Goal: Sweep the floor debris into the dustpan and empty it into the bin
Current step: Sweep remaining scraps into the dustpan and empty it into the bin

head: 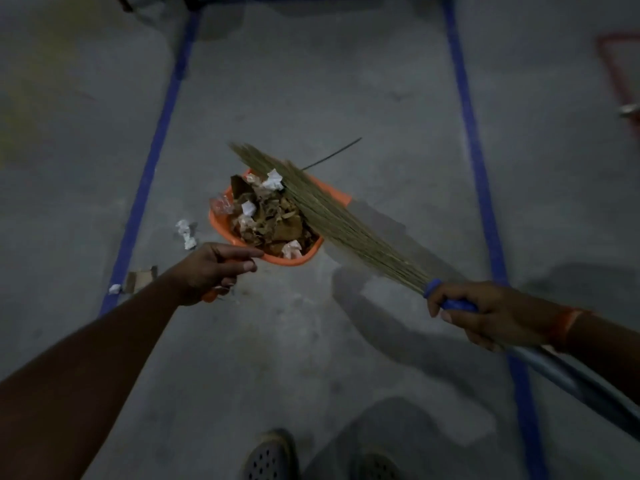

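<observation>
Left of the orange dustpan (313, 261), a scrap of cardboard (140, 278) and some bits of white paper (186, 233) lie on the grey floor (311, 81) by a blue tape line (152, 161). The person's left hand (214, 271) grips the dustpan's handle. The dustpan is full of dry leaves and paper (266, 220). The straw broom (332, 216) lies across the dustpan's right side, its bristles touching the pile. Right of the dustpan, the right hand (491, 313) is curled tight round the broom's blue handle
</observation>
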A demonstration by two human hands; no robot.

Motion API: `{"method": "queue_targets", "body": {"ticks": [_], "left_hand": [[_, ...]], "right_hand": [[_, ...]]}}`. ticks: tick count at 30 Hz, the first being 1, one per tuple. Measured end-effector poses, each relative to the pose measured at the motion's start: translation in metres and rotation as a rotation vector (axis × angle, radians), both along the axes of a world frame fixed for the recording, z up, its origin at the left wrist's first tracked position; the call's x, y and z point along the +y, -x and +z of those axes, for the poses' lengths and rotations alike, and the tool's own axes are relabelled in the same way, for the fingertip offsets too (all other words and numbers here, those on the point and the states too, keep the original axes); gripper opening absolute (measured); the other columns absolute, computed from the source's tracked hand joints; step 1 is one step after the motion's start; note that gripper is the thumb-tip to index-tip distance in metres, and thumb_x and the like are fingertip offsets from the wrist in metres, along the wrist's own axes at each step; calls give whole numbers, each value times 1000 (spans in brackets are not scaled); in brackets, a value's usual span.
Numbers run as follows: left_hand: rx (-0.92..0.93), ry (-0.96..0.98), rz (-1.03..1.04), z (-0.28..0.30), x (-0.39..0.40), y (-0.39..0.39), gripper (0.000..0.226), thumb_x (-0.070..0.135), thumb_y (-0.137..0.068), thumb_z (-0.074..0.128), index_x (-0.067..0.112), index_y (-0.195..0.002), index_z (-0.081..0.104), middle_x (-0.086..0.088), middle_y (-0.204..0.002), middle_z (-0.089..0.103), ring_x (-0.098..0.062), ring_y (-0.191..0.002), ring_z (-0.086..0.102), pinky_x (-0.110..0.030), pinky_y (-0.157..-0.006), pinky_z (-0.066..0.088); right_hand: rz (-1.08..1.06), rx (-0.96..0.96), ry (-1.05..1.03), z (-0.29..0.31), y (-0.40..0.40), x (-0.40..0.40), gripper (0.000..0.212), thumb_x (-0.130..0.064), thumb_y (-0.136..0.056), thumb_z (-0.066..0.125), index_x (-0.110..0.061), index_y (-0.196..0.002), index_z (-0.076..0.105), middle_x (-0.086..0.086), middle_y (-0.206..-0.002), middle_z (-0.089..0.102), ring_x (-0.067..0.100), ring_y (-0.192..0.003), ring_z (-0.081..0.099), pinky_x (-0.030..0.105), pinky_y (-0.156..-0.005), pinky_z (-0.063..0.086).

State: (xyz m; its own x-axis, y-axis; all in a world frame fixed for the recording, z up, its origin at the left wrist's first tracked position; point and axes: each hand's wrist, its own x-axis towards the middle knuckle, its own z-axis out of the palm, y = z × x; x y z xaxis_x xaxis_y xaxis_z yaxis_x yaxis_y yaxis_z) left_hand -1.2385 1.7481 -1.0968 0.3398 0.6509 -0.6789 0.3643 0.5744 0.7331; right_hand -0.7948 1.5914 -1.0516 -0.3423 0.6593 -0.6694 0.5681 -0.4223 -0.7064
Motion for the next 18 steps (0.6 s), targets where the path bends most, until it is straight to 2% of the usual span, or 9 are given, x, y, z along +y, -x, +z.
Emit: {"method": "queue_targets", "body": {"ticks": [4,7,11,15,18], "left_hand": [[12,-39,-36,94,11,-75,32,-2,-92,63,16,-115,73,-7,-85,72,-8,-43,41,-18,-35,35],[10,-65,-77,146,15,-142,35,5,-86,68,18,-117,74,-6,-86,74,-9,-45,42,-19,-38,37],[-32,-79,-78,190,14,-242,32,1,-87,67,18,-113,76,-7,-85,72,-10,-44,41,-20,-38,35],[-69,-75,-112,223,7,-341,40,22,-70,87,20,-110,79,-8,-86,72,-10,-45,40,-20,-37,34],[-61,-94,-154,234,10,-415,29,9,-84,73,21,-109,80,-11,-89,69,-12,-48,39,-20,-41,32]], "right_hand": [[-101,25,-52,87,-55,-24,13,-19,-101,53,-28,-105,61,3,-55,50,20,-48,49,33,-49,46],[-137,41,-67,131,-111,-39,13,-19,-101,53,-30,-102,61,2,-57,51,16,-47,49,31,-48,45],[-163,-13,-82,177,-200,-51,19,-18,-101,51,-34,-98,61,7,-57,52,18,-46,49,28,-46,45],[-191,-23,-87,217,-294,-65,19,-15,-100,51,-30,-99,61,3,-57,50,16,-46,48,27,-45,44],[-239,-33,-100,242,-360,-78,11,-21,-100,53,-29,-100,61,3,-57,49,18,-49,48,27,-47,44]]}}
